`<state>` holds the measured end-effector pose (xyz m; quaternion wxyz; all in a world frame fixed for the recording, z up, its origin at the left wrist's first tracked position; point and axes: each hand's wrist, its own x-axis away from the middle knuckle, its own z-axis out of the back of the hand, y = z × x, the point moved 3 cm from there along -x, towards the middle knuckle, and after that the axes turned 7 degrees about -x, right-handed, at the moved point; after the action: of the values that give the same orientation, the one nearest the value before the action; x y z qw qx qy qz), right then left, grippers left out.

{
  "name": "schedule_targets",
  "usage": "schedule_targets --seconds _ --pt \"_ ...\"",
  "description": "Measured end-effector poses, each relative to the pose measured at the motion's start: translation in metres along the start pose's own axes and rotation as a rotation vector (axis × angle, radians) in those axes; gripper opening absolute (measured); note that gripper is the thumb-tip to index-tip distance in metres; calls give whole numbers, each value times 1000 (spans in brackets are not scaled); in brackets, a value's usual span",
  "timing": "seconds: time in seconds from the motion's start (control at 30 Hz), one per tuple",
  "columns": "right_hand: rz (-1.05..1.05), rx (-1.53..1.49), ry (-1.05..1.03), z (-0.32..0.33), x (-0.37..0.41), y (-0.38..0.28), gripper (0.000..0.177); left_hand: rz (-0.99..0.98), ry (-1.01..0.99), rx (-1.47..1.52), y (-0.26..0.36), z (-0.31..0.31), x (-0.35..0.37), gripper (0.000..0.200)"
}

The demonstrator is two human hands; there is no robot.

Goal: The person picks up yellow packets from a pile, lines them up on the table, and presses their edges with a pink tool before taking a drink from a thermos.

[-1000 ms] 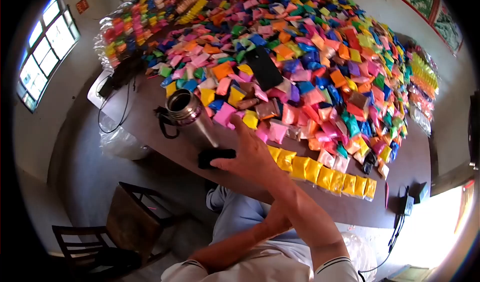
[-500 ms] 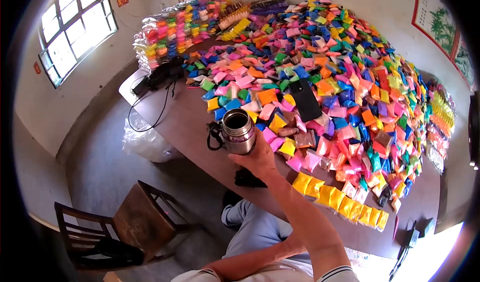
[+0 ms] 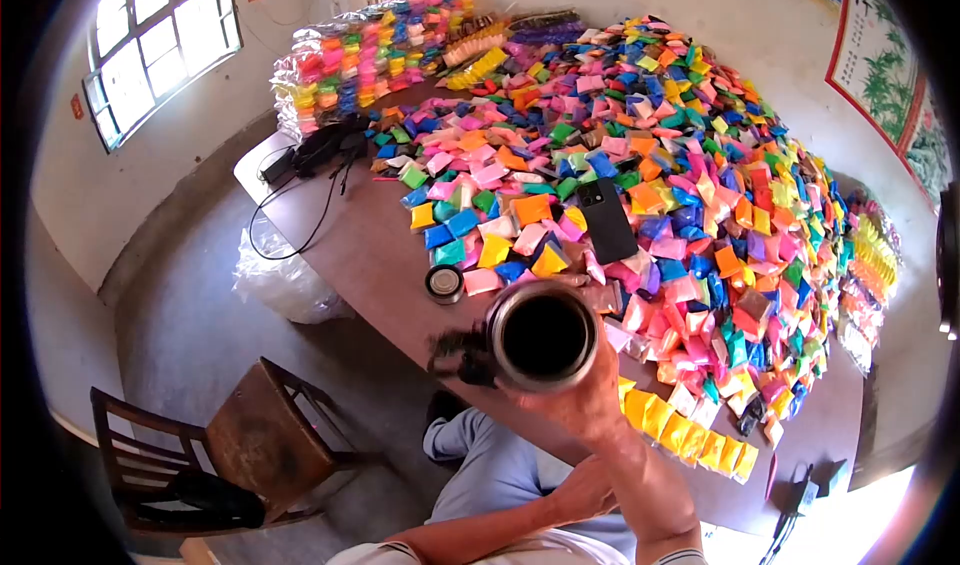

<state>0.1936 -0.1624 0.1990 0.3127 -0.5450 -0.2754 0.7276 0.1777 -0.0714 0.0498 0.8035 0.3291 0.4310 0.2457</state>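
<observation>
My right hand (image 3: 588, 393) is wrapped round an open steel flask (image 3: 543, 339), raised above the table's near edge with its dark mouth towards the camera. A dark strap hangs on the flask's left side. The flask's round lid (image 3: 444, 283) lies on the brown table (image 3: 365, 265), beside the small coloured packets (image 3: 560, 210). Low in the view, my left hand (image 3: 585, 490) is over my lap by the right forearm; its fingers are hidden.
A black phone (image 3: 607, 221) lies on the packets. Yellow packets (image 3: 690, 435) form a row near the front edge. Black cables (image 3: 325, 155) are at the table's left, above a clear plastic bag (image 3: 285, 280). A wooden chair (image 3: 265, 445) stands lower left.
My right hand has brought the flask closer to the camera and to the right, uncovering the lid on the table. The view has shifted slightly.
</observation>
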Motion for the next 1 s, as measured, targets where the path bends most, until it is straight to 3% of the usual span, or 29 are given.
schedule_targets --seconds 0.07,0.13,0.17,0.27,0.47,0.57,0.6,0.93,1.0 --pt "16 25 -24 8 21 0 88 58 -177 194 5 13 -6 24" --pt "-14 -49 -72 15 36 -7 93 82 -250 249 1 6 2 24" --pt "70 -43 -90 19 35 -22 87 91 -271 256 -2 6 9 23" --pt "207 28 -50 22 41 -45 70 114 -257 155 -6 8 29 23" --pt "390 -63 4 29 50 -67 57 159 -208 1 -16 9 44 23" --pt "449 -16 32 30 53 -73 52 174 -195 -44 -22 5 41 23" --pt "382 -41 30 32 53 -82 48 178 -190 -56 -22 5 42 23" --pt "428 -104 58 42 54 -95 44 200 -170 -115 -23 6 47 22" --pt "473 -143 145 40 56 -93 44 201 -166 -127 -24 7 45 22"
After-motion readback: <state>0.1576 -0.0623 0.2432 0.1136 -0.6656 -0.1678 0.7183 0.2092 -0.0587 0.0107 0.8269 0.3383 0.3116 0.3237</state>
